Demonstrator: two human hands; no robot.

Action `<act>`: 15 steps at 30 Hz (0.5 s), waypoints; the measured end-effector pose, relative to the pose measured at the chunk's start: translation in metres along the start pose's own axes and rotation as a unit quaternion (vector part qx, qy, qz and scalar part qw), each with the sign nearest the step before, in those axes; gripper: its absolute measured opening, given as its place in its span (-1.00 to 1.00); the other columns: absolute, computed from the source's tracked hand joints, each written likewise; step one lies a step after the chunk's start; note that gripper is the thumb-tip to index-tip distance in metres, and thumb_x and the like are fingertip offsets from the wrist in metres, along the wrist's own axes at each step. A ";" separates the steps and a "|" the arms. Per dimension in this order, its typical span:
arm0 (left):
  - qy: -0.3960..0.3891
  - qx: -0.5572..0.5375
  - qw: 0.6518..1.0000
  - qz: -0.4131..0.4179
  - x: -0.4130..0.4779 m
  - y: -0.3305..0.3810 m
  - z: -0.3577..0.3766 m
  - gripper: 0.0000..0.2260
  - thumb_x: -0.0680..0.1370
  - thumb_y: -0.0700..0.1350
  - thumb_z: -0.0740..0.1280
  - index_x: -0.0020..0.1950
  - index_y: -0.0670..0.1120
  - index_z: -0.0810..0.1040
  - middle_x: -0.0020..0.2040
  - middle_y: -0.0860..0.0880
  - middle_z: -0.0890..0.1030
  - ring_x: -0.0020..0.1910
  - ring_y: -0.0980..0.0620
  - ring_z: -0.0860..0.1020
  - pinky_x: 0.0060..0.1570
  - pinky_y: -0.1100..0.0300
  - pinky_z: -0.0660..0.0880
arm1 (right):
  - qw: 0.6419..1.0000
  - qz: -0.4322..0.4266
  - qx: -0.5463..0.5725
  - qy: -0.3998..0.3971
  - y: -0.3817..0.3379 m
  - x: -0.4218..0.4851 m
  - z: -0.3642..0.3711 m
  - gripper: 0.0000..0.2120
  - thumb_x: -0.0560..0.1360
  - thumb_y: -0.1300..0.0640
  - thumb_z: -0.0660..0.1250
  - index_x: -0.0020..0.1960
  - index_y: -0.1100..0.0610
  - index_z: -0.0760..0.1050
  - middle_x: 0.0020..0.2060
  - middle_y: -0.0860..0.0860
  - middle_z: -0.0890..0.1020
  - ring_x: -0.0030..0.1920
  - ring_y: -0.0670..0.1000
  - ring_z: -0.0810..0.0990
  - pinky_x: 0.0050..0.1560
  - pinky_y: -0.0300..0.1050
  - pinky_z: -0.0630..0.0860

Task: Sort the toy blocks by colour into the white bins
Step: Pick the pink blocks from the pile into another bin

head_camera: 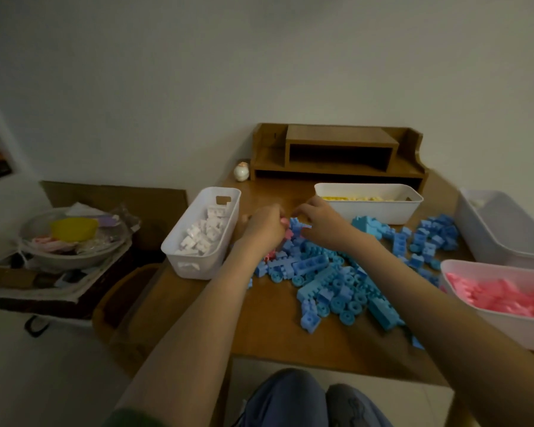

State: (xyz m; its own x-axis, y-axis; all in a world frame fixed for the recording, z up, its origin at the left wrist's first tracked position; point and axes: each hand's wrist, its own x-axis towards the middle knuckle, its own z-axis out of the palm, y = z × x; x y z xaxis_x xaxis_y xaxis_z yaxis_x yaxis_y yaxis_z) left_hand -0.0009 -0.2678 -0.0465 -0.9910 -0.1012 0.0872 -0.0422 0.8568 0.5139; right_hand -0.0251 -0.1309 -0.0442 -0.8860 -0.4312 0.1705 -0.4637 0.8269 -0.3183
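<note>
A heap of blue blocks point(330, 272) covers the middle of the wooden table point(278, 334). A few pink blocks point(285, 234) lie at the heap's far left end. My left hand point(264, 224) is curled over those pink blocks and seems to grip one, though its fingers hide the hold. My right hand point(321, 223) rests on the heap just right of them, fingers bent. Four white bins stand around: one with white blocks point(204, 232) at left, one with yellow blocks point(369, 203) at the back, one with pink blocks point(500, 303) at right, and one point(503, 232) at far right whose inside is mostly hidden.
A wooden desk shelf point(339, 155) stands against the wall behind the bins, with a small round ornament point(241, 171) beside it. Left of the table a cluttered box holds a bowl point(71, 241) of odd items. My knees point(315, 402) show under the table's near edge.
</note>
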 end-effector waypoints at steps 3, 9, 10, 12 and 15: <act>0.026 -0.044 0.999 0.003 -0.003 0.001 -0.001 -0.79 0.55 -0.15 0.29 0.18 -0.01 0.47 0.11 -0.04 0.56 0.09 -0.05 0.51 0.08 0.04 0.44 | 1.000 0.008 -0.002 0.007 0.001 -0.008 0.003 -0.67 0.49 0.29 0.26 0.22 0.07 0.43 0.17 0.06 0.35 0.17 0.12 0.40 0.23 0.17 0.36; 0.074 -0.152 0.986 0.004 -0.014 -0.011 -0.008 -0.78 0.59 -0.15 0.23 0.24 -0.06 0.43 0.11 -0.02 0.51 0.00 0.04 0.48 -0.27 0.28 0.35 | 0.999 0.039 0.018 0.006 0.000 -0.013 0.004 -0.67 0.54 0.25 0.18 0.29 0.07 0.42 0.26 0.08 0.40 0.24 0.15 0.41 0.28 0.19 0.34; 0.082 -0.164 0.983 0.002 -0.015 -0.014 -0.008 -0.78 0.60 -0.13 0.22 0.24 -0.05 0.43 0.11 -0.01 0.51 0.01 0.05 0.49 -0.23 0.27 0.37 | 0.999 0.044 0.006 -0.011 0.001 -0.012 0.006 -0.66 0.56 0.22 0.15 0.32 0.05 0.40 0.28 0.08 0.40 0.27 0.16 0.40 0.29 0.20 0.32; 0.100 -0.194 0.976 -0.005 -0.016 -0.018 -0.009 -0.81 0.61 -0.08 0.20 0.22 -0.02 0.43 0.12 0.02 0.53 0.03 0.05 0.52 -0.06 0.16 0.49 | 0.996 0.052 -0.042 -0.066 0.002 -0.010 0.010 -0.61 0.58 0.23 0.10 0.38 -0.01 0.34 0.32 0.07 0.40 0.31 0.17 0.37 0.30 0.22 0.30; 0.117 -0.262 0.958 -0.011 -0.017 -0.021 -0.010 -0.90 0.61 -0.06 0.21 0.12 0.02 0.40 0.07 0.01 0.56 -0.03 0.05 0.56 -0.01 0.07 0.55 | 0.994 0.055 -0.065 -0.074 0.004 -0.009 0.014 -0.67 0.57 0.25 0.11 0.25 -0.03 0.43 0.22 0.06 0.45 0.22 0.13 0.42 0.25 0.15 0.34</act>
State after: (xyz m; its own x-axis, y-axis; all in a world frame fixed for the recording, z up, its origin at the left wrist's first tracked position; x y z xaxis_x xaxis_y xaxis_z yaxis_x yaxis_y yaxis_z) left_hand 0.0180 -0.2891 -0.0505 -0.9326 -0.2795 0.2285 0.0670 0.4879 0.8703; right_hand -0.0193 -0.1287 -0.0599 -0.9264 -0.3767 -0.0001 -0.3688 0.9072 -0.2022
